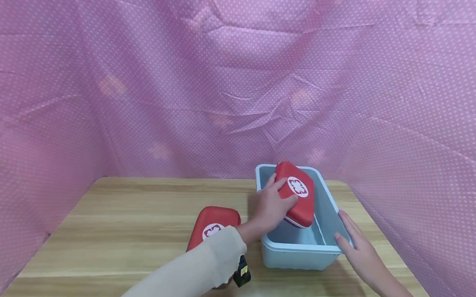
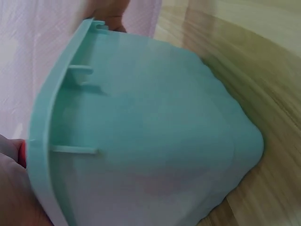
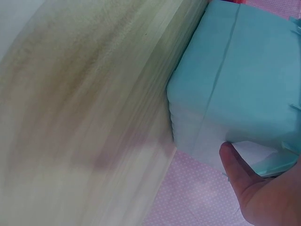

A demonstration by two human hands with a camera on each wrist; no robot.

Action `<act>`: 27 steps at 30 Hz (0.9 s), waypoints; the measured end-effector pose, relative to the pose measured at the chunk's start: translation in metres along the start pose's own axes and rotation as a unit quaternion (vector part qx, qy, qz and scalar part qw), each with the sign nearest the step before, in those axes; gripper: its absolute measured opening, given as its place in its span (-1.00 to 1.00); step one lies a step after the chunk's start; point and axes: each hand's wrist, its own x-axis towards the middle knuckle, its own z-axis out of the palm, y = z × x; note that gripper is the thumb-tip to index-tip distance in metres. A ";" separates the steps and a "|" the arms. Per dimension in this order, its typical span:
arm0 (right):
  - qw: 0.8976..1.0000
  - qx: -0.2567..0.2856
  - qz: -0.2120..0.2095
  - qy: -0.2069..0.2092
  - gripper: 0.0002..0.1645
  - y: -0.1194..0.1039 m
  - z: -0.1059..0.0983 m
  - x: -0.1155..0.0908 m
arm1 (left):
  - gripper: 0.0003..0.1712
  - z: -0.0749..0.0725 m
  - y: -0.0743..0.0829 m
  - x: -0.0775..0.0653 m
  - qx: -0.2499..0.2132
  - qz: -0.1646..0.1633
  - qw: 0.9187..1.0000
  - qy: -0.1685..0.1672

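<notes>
My left hand (image 1: pixel 273 205) grips a red first-aid case (image 1: pixel 304 207) with a white round emblem, its fingers and thumb spread across the sides. The case is tilted, inside the opening of a light blue plastic bin (image 1: pixel 302 257). On the bin's right side my right hand (image 1: pixel 359 248) holds the rim, thumb at the inner edge and fingers along the outer wall. In the right wrist view, a finger (image 3: pixel 235 165) of that hand lies against the bin's outside. A second red first-aid case (image 1: pixel 217 215) lies on the table, partly covered by my left forearm.
The wood-grain table (image 1: pixel 137 215) holds the bin and the second case. A pink dotted cloth (image 1: pixel 172 102) stands around the table's back and sides. A black device (image 1: pixel 241 272) is at my left wrist, below the sleeve.
</notes>
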 end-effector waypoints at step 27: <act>1.000 -0.015 0.018 -0.007 -0.20 0.000 -0.002 0.000 | -0.24 0.032 -0.004 0.008 0.082 -0.038 0.996 -0.021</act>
